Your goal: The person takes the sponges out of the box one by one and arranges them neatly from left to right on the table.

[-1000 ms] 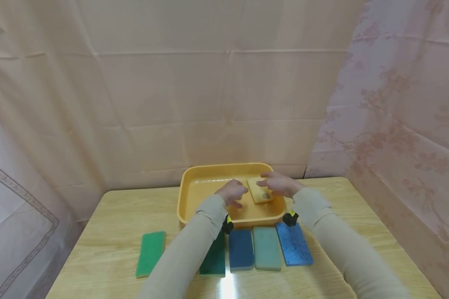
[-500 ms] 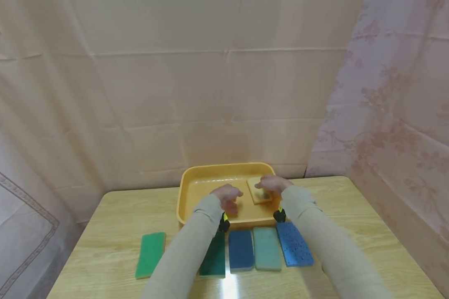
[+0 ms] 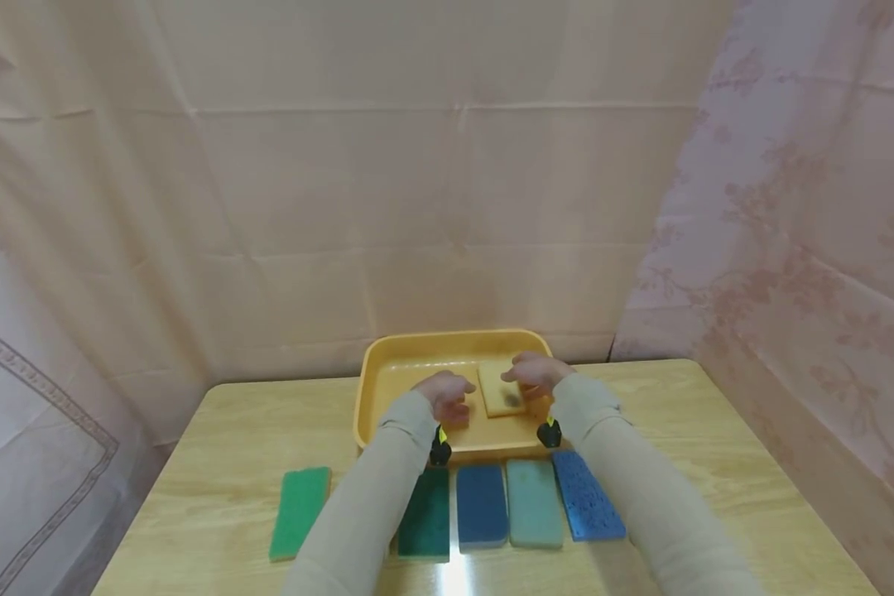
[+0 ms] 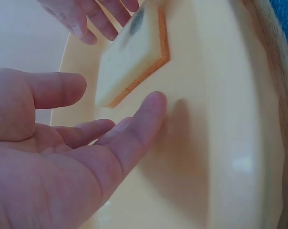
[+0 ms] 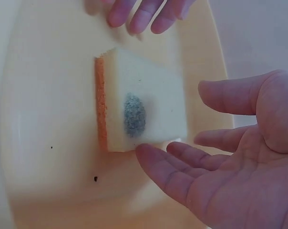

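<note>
A pale cream sponge (image 3: 497,396) with an orange underside lies flat in the yellow tray (image 3: 454,445). On its top is a dark grey-green spot, seen close in the right wrist view. My right hand (image 3: 540,372) is at the sponge's right side, fingers spread; one fingertip (image 5: 146,151) appears to touch its edge. To the left of the sponge, my left hand (image 3: 444,392) hovers over the tray with relaxed, parted fingers and grips nothing. The left wrist view shows a gap between the left fingers (image 4: 151,107) and the sponge.
In front of the tray, a dark green sponge (image 3: 426,521), a navy sponge (image 3: 482,507), a pale teal sponge (image 3: 534,503) and a speckled blue sponge (image 3: 588,501) lie in a row. A bright green sponge (image 3: 300,513) lies farther left. Curtains (image 3: 447,207) hang behind the table.
The cream sponge has shifted slightly left inside the tray. My right hand has moved left along with it, and my left hand has drawn a little to the left.
</note>
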Demonstrator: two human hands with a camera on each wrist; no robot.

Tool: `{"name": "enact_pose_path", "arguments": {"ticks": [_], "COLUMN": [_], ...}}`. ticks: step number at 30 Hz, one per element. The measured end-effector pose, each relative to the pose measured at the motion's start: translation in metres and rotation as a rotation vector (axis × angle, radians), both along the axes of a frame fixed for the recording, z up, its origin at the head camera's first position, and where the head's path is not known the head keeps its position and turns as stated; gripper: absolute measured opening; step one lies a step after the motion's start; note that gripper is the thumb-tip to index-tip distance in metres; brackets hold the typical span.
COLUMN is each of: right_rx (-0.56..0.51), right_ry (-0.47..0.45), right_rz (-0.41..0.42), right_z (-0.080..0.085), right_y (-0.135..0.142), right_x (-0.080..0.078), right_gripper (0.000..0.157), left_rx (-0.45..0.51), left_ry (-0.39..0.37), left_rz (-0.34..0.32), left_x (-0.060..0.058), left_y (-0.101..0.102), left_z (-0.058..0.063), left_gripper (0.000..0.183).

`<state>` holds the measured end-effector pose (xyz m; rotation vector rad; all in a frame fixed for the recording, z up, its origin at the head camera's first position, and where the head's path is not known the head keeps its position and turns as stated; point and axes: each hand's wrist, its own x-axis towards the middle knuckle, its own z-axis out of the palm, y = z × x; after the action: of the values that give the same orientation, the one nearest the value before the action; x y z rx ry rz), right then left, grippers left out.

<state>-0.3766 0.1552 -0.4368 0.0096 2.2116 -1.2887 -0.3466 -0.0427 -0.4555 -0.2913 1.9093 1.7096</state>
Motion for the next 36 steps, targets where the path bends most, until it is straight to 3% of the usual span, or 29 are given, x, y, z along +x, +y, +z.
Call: {"name": "enact_pose_path", "arguments": {"ticks": [8, 19, 23, 28, 34, 36], "right_rx": [-0.050, -0.019, -0.036, -0.026, -0.007, 0.001], "right_ry": [-0.090, -0.091, -0.097, -0.129, -0.106, -0.097], "right_rz": [-0.075, -0.047, -0.053, -0.007, 0.022, 0.028], "right_z": [-0.008, -0.013, -0.014, -0.020, -0.018, -0.019], "right_y": [-0.011, -0.020, -0.020, -0.021, -0.020, -0.019], "right_x": [-0.004, -0.011, -0.007, -0.003, 0.004, 0.005], "right_gripper": [0.022, 0.011, 0.023, 0.009, 0.006, 0.012], "left_rx": [-0.023, -0.063, -0.060, -0.059, -0.087, -0.091], "left_ry": [0.025, 0.029, 0.024, 0.025, 0.028, 0.027], "left_rz": [0.002, 0.003, 0.003, 0.000, -0.015, -0.020], "left_x": [-0.001, -0.006, -0.004, -0.003, -0.002, -0.001], "left_y": [-0.002, -0.005, -0.005, -0.003, -0.003, -0.003], "left_z": [-0.007, -0.006, -0.004, -0.007, -0.011, -0.011], "left_gripper": [0.057, 0.037, 0.038, 0.034, 0.021, 0.015]}}
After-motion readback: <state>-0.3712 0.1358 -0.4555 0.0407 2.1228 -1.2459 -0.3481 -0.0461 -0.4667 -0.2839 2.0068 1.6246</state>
